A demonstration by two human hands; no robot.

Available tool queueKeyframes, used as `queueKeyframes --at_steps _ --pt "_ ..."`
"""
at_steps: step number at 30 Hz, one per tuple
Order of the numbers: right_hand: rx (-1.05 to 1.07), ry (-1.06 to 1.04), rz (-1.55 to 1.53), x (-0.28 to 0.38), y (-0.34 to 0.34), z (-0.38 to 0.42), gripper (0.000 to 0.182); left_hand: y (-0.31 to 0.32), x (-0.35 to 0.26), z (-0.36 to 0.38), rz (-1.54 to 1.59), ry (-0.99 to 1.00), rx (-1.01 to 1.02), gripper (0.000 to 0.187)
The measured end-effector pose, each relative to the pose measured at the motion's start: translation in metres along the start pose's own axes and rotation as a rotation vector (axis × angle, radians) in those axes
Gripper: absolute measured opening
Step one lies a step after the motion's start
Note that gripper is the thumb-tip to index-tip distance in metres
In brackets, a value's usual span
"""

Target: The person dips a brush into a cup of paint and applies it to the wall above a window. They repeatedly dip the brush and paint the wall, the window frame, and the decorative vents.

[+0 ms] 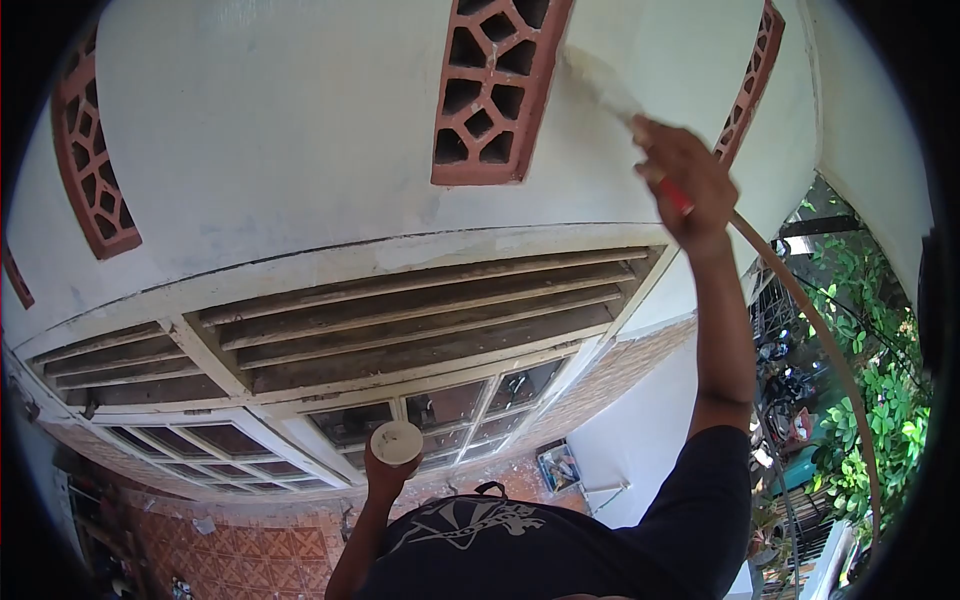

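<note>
The right hand (695, 185) is raised high and closed around a tool with a red handle (676, 196). The tool's far end is blurred and points up and left at the pale wall (300, 120), just beside the right edge of the middle vent block (500, 90); whether it touches the wall, I cannot tell. The left hand (388, 470) is well apart from the right, low in front of the window (440, 405), clamped on a round white cup (396, 442) whose open top faces the camera. Some pale stuff shows inside it.

In all, 4 reddish vent blocks show in the wall, 2 to the left of the middle block and 1 to its right. The right hand is close to the lower end of the rightmost block (750, 90). Below them runs a wooden frame with dusty slats (430, 300), and under that the white-framed windows. The left hand and cup hide part of the panes. A long brown hose (825, 340) curves down from behind the right wrist, past green plants (890, 440). Far below lie patterned orange floor tiles (240, 555) and a framed picture (558, 467).
</note>
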State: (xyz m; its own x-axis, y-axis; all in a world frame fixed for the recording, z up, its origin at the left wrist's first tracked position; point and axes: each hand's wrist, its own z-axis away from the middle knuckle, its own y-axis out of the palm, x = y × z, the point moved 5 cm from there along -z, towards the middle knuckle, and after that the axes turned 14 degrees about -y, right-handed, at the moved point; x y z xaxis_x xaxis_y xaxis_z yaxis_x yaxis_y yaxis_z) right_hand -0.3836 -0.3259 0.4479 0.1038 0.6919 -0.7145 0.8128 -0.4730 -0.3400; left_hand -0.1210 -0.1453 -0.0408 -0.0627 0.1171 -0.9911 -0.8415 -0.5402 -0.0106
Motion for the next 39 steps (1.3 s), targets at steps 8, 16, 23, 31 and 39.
queueKeyframes --at_steps 8,16,23,31,39 --pt "0.149 0.002 -0.099 0.09 0.043 0.048 0.027 -0.006 0.0 -0.001 -0.018 0.006 -0.022 0.071" --pt "0.084 0.062 0.002 0.089 0.016 0.047 0.032 -0.008 -0.004 -0.004 -0.018 0.007 -0.026 0.069" --pt "0.173 0.033 0.005 0.096 0.044 0.051 0.029 -0.002 -0.007 -0.001 -0.024 -0.005 -0.055 0.07" --pt "0.057 0.121 -0.082 0.105 0.034 0.057 0.03 0.001 -0.022 0.004 -0.013 -0.001 -0.052 0.067" --pt "0.024 0.098 -0.051 0.11 0.04 0.059 0.029 0.005 -0.018 0.002 -0.023 0.041 -0.04 0.067"
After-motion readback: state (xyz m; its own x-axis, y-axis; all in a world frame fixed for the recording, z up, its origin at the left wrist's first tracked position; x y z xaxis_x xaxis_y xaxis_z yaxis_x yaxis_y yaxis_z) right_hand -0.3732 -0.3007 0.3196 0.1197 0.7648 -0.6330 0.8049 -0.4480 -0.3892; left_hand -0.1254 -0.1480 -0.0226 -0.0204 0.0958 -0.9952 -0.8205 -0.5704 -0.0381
